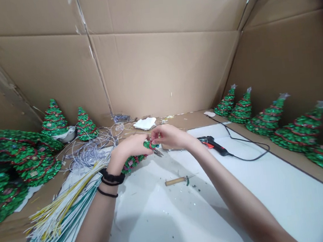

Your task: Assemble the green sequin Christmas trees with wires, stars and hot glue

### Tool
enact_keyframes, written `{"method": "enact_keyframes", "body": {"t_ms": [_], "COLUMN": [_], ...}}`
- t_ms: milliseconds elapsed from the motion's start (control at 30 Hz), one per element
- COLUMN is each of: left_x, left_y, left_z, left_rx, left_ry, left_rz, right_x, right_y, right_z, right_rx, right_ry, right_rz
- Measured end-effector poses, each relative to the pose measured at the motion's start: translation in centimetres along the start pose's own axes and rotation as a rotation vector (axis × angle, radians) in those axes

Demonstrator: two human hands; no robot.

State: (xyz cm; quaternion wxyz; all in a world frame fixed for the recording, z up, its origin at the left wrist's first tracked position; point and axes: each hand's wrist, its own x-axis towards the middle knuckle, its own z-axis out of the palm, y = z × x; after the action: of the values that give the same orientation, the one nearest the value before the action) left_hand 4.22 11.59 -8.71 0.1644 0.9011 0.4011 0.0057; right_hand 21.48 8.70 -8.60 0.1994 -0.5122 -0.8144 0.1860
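Green tinsel tree [148, 144] sits pinched between the fingers of our left hand [128, 147] and right hand [170, 136], with pliers [158, 152] just below the right hand.

1. Back wall [167, 70] was corrugated cardboard, sheets joined by creased seams with clear tape [92, 53].
2. Side walls were also cardboard, angled inward: left panel [0, 95], right panel [284, 58].
3. Torn paper strip [1, 76] ran along the upper-left seam.
4. Bench [160, 217] had a white top, dark specks near its middle.
5. Brown cardboard ledge [190, 120] ran along the bench's back and right edges.
6. Light was bright and even, with faint glare along upper creases.
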Motion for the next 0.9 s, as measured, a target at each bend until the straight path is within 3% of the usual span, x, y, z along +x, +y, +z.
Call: {"method": "enact_keyframes", "body": {"t_ms": [433, 633, 800, 833, 900], "left_x": [0.5, 0.1, 0.2, 0.2, 0.3], "left_y": [-0.3, 0.0, -0.2, -0.2, -0.3], "left_z": [0.1, -0.3, -0.2, -0.1, 0.1], "left_rx": [0.052, 0.042, 0.070, 0.072, 0.073], "left_ry": [0.015, 0.016, 0.028, 0.028, 0.006], "left_rz": [0.014, 0.021, 0.012, 0.012, 0.003], "right_x": [-0.2, -0.4, 1.0, 1.3, 1.9], "right_y": [-0.5, -0.5, 0.9, 1.5, 2.7], "right_z": [-0.2, -1.0, 0.3, 0.7, 1.0], "right_rx": [-0.170, -0.088, -0.094, -0.111, -0.144], "right_ry": [-0.073, 0.020, 0.408, 0.426, 0.344], "right_rz": [-0.056, -0.086, -0.034, 0.002, 0.098]}}
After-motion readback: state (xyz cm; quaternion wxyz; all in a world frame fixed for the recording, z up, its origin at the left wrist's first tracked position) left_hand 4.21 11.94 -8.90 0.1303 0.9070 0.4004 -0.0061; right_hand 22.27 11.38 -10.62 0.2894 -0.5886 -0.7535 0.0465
